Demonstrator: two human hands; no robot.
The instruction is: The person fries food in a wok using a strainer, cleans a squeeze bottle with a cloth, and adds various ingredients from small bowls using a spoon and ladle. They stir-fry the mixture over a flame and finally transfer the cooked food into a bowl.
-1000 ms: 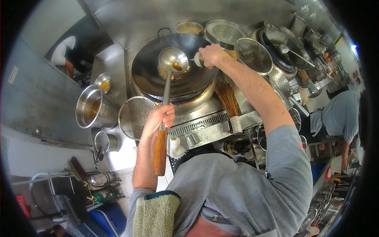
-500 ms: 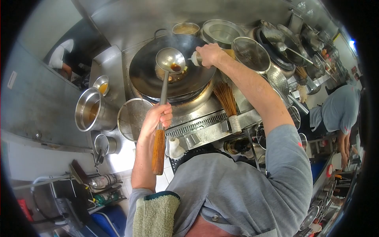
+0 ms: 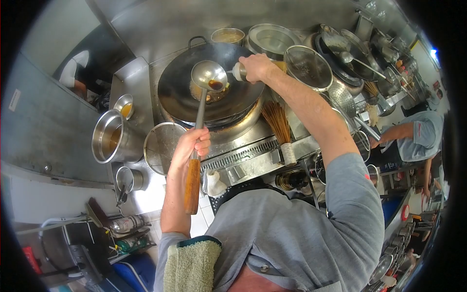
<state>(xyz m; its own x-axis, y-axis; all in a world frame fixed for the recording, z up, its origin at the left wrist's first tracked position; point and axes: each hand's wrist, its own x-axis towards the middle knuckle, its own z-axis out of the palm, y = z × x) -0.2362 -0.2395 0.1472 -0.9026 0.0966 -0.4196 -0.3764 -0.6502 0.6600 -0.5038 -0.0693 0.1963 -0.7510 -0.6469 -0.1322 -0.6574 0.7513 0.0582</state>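
My left hand (image 3: 192,146) is wrapped around the metal shaft of a ladle (image 3: 200,112), just above its wooden handle. The ladle's bowl hangs over a dark wok (image 3: 173,93) and holds a small pool of dark brown liquid. My right hand (image 3: 257,67) grips a squeeze bottle (image 3: 239,72) tipped on its side, its nozzle pointing left at the ladle bowl. Beneath the bowl, bits of food (image 3: 214,97) lie in the wok, partly hidden by it. Thin steam rises at the wok's back.
A bamboo brush (image 3: 278,124) rests right of the wok. Strainers (image 3: 308,68) and a pan of liquid (image 3: 275,40) stand behind it. At left are a steel pot (image 3: 108,136) and a small bowl (image 3: 125,106). A co-worker (image 3: 418,136) bends over at far right; another person (image 3: 74,73) is at left.
The dark pool in the ladle looks slightly larger. Both my hands keep their holds almost in place. The co-worker at right has shifted, with one arm now reaching left.
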